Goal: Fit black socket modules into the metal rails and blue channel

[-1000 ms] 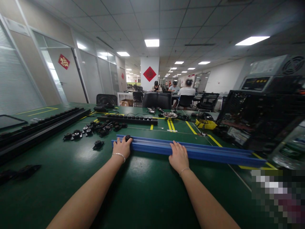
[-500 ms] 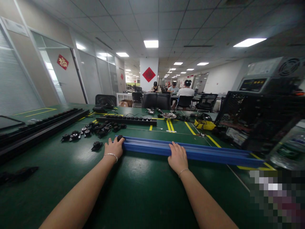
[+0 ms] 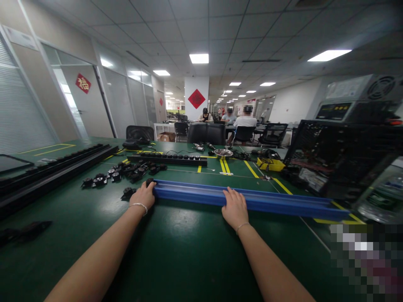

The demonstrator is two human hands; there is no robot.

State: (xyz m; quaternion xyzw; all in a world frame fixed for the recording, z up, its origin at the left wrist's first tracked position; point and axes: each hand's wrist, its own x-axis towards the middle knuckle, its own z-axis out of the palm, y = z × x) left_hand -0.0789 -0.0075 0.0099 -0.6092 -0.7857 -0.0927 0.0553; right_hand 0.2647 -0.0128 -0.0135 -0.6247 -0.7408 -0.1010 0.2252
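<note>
A long blue rail (image 3: 283,204) lies across the green table (image 3: 189,251). My right hand (image 3: 234,208) rests on its near edge around the middle, fingers curled over the rail and holding it. At the rail's left end is my left hand (image 3: 143,195), fingers closed round a small black part (image 3: 149,181) that sits just off that end. A bracelet shows on each wrist.
Several small black parts (image 3: 126,172) lie scattered left of the rail, with one (image 3: 127,192) beside my left hand. Long black rails (image 3: 53,170) run along the left, and a black power strip (image 3: 170,158) lies behind. An open computer case (image 3: 340,155) stands right. People sit at far desks.
My left hand has slid left along the blue rail with the small black part, from on top of the rail to just past its left end. My right hand has stayed put.
</note>
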